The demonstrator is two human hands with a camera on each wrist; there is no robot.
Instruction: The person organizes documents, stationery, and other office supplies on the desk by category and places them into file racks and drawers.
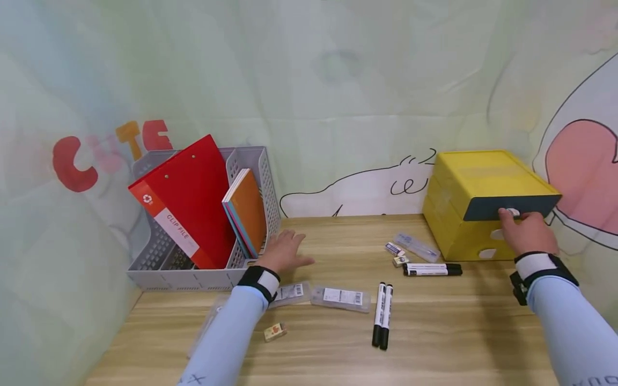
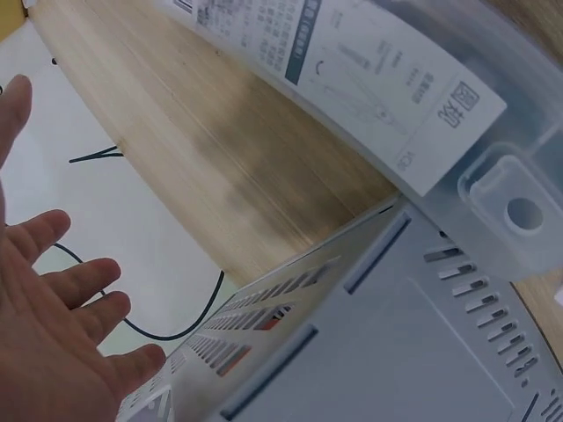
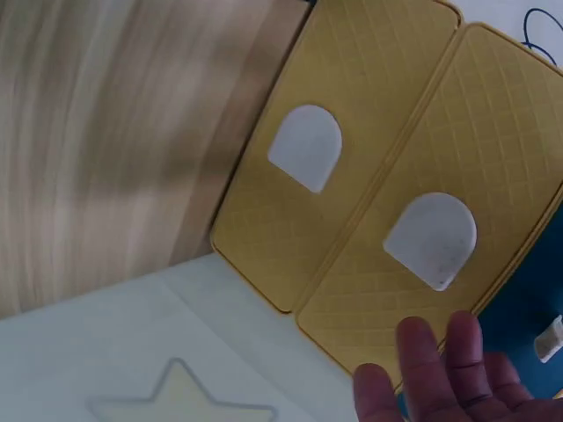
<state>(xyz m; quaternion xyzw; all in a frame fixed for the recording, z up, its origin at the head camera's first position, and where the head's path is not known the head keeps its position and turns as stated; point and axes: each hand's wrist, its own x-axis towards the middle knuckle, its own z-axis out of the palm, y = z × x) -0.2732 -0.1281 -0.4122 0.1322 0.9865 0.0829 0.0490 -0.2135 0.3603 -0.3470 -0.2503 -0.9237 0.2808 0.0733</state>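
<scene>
At the right of the head view, the right hand (image 1: pixel 528 231) has its fingers curled on the small white handle (image 1: pixel 513 213) of the dark top drawer (image 1: pixel 507 206), which stands pulled out from the yellow drawer box (image 1: pixel 475 177) on the wooden surface (image 1: pixel 338 343). Left of centre, the left hand (image 1: pixel 285 251) lies flat with fingers spread on the surface, just beside the grey file rack (image 1: pixel 193 276) holding a red clip file (image 1: pixel 185 203). Black markers (image 1: pixel 382 315) lie lower in the middle of the frame.
</scene>
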